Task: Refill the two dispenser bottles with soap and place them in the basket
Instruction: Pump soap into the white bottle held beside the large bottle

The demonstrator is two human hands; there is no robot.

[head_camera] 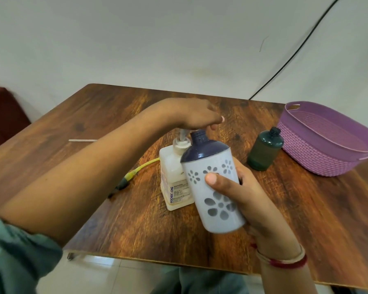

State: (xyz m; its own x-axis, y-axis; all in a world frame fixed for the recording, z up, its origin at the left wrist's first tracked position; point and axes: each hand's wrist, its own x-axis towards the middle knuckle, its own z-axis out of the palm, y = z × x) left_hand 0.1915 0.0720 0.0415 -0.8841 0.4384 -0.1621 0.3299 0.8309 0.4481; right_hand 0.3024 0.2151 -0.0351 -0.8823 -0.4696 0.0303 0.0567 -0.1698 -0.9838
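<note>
My right hand (249, 198) grips a white dispenser bottle (212, 187) with grey flower cutouts and a dark blue top, tilted so its open neck sits under the pump spout. My left hand (191, 114) rests flat on the pump head of a pale soap bottle (174, 177) that stands on the wooden table (115, 115). A second dispenser bottle (265, 149), dark green with no cap, stands upright to the right. The purple woven basket (319, 136) sits at the table's right side and holds nothing that I can see.
A yellow and black cable (134, 172) lies on the table left of the soap bottle. A thin white stick (82, 140) lies further left. A black wire runs down the wall behind. The table's front edge is near my lap.
</note>
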